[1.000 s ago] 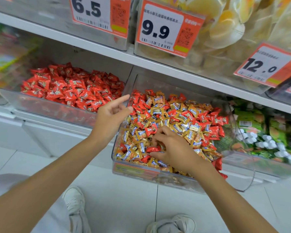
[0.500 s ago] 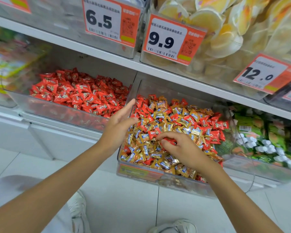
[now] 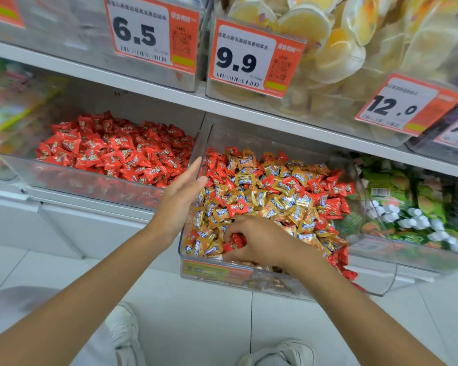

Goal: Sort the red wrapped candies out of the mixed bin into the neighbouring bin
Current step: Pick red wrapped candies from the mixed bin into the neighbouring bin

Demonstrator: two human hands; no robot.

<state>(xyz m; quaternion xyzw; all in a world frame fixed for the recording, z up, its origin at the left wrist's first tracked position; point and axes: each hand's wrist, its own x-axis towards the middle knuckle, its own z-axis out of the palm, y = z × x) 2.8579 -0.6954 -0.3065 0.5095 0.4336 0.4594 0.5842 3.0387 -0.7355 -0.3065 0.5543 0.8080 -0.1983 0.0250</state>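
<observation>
Right hand (image 3: 259, 239), at 6 o'clock in the mixed bin (image 3: 202, 146), fingers curled and pinching a red candy (image 3: 236, 240); neighbouring bin (image 3: 90, 186) lies toward 10 o'clock, past the straight-fingered, empty left hand (image 3: 179, 192), which is nearer it.

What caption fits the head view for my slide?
Right hand pinches a red candy in the mixed bin; left hand open at its wall.
</observation>
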